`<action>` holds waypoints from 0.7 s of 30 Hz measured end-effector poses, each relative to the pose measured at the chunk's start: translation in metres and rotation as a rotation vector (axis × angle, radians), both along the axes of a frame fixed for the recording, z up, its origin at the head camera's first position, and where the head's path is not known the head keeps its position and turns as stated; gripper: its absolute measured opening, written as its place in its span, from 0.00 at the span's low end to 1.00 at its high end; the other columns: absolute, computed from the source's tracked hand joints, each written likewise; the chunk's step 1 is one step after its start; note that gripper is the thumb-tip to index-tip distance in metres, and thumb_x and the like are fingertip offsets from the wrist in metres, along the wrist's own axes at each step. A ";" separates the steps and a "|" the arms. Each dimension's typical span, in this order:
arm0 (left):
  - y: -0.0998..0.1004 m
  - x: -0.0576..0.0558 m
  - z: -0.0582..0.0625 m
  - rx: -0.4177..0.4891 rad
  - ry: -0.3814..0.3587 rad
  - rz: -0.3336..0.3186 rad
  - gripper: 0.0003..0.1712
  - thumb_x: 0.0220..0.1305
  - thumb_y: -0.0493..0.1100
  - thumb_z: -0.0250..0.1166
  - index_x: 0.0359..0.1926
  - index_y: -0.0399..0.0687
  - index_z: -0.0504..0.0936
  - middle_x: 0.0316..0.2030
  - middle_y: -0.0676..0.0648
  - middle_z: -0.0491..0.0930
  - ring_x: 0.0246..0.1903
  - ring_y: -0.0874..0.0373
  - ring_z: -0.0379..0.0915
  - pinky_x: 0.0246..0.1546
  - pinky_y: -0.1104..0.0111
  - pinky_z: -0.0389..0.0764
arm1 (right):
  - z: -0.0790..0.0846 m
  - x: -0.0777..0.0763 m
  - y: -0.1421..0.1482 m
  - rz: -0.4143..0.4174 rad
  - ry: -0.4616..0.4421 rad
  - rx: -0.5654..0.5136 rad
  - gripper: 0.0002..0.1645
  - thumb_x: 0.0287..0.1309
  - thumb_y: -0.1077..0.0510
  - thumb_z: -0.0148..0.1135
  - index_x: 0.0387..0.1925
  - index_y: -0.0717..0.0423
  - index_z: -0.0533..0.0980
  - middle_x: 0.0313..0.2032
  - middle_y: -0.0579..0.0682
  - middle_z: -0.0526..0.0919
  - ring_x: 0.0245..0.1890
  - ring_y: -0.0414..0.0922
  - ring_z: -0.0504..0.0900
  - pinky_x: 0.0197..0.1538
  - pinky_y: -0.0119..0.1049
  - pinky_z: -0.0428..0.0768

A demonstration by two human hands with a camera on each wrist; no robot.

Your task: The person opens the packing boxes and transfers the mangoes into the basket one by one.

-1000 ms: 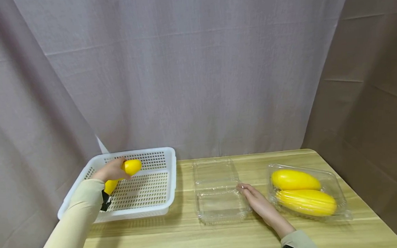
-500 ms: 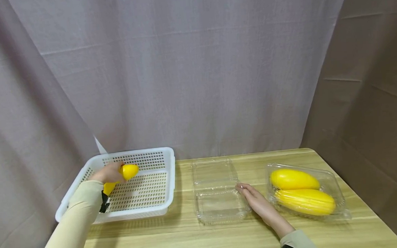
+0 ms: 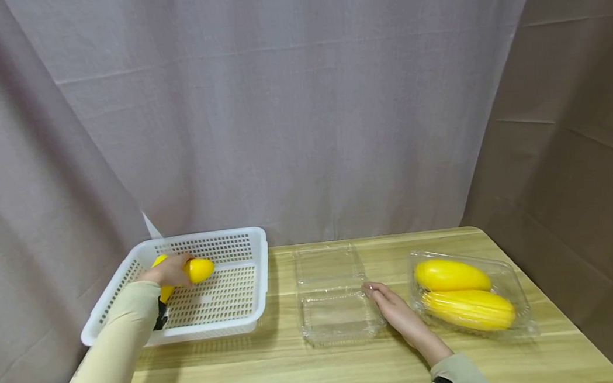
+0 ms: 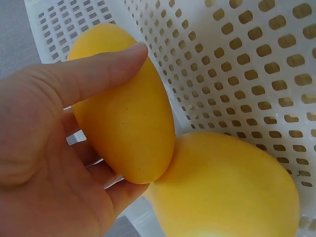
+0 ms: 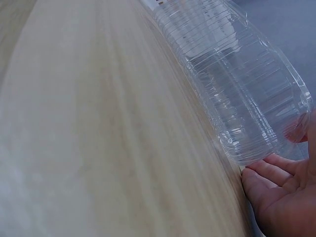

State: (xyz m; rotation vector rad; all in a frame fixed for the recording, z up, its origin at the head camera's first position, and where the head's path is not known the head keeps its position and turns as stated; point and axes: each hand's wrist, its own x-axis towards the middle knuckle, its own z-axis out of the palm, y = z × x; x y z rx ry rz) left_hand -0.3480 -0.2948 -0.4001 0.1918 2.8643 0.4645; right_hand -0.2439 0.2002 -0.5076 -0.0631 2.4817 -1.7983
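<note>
Over the white basket [image 3: 261, 276] my left hand [image 3: 168, 272] grips a yellow mango [image 3: 199, 270]. In the left wrist view the thumb lies across this mango and the fingers curl beneath it. Another mango [image 4: 227, 187] sits right beside it in the basket, partly hidden by my hand in the head view. At the middle of the table my right hand [image 3: 401, 317] pinches the right edge of an opened clear plastic clamshell box [image 3: 337, 318]. The thumb shows through the plastic [image 5: 237, 94] at the rim, with the fingertips against the lower wall.
A second clear clamshell [image 3: 509, 287] stands at the right, with two yellow mangoes [image 3: 454, 274] in it. All of this rests on a wooden table [image 3: 275, 375]. Grey curtains [image 3: 302, 127] hang behind and at both sides.
My left hand has lowered slightly into the basket with the mango, and yellow now shows behind the hand. The right hand and the clamshell have stayed in place.
</note>
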 end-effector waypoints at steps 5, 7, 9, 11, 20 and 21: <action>0.005 -0.001 -0.003 -0.012 0.015 -0.027 0.44 0.48 0.34 0.76 0.67 0.30 0.68 0.58 0.29 0.74 0.53 0.36 0.71 0.61 0.39 0.68 | 0.000 0.000 0.000 -0.003 -0.001 -0.002 0.31 0.78 0.47 0.45 0.71 0.63 0.65 0.71 0.61 0.67 0.73 0.60 0.60 0.74 0.56 0.56; 0.007 -0.002 -0.004 -0.016 0.033 -0.061 0.44 0.46 0.32 0.77 0.65 0.29 0.69 0.58 0.28 0.74 0.54 0.35 0.71 0.62 0.40 0.68 | 0.000 0.000 0.000 -0.003 -0.002 -0.002 0.31 0.78 0.48 0.45 0.71 0.63 0.65 0.71 0.61 0.67 0.73 0.60 0.60 0.74 0.56 0.56; 0.008 -0.002 -0.005 -0.020 0.048 -0.084 0.44 0.44 0.32 0.77 0.65 0.29 0.70 0.58 0.28 0.74 0.55 0.35 0.71 0.62 0.40 0.67 | 0.000 0.000 0.000 -0.002 -0.002 -0.006 0.31 0.78 0.48 0.45 0.71 0.63 0.65 0.71 0.61 0.67 0.73 0.60 0.60 0.74 0.56 0.56; 0.009 -0.003 -0.007 -0.031 0.057 -0.103 0.44 0.44 0.32 0.78 0.64 0.29 0.70 0.57 0.28 0.75 0.55 0.34 0.71 0.62 0.40 0.67 | 0.000 0.000 0.000 -0.005 -0.001 -0.008 0.31 0.78 0.48 0.45 0.71 0.63 0.65 0.71 0.61 0.67 0.73 0.60 0.60 0.74 0.56 0.56; 0.014 -0.006 -0.014 -0.022 0.023 -0.076 0.44 0.45 0.31 0.77 0.66 0.35 0.71 0.58 0.31 0.76 0.54 0.36 0.72 0.63 0.40 0.67 | 0.000 0.002 0.002 -0.009 0.004 0.001 0.30 0.78 0.49 0.44 0.71 0.63 0.66 0.71 0.62 0.67 0.73 0.60 0.60 0.74 0.57 0.56; 0.015 -0.006 -0.014 -0.024 0.025 -0.072 0.45 0.45 0.31 0.77 0.66 0.34 0.70 0.58 0.30 0.75 0.55 0.36 0.72 0.63 0.39 0.66 | 0.000 0.002 0.002 -0.010 0.003 0.000 0.29 0.78 0.49 0.44 0.71 0.63 0.66 0.71 0.61 0.67 0.73 0.60 0.60 0.74 0.56 0.56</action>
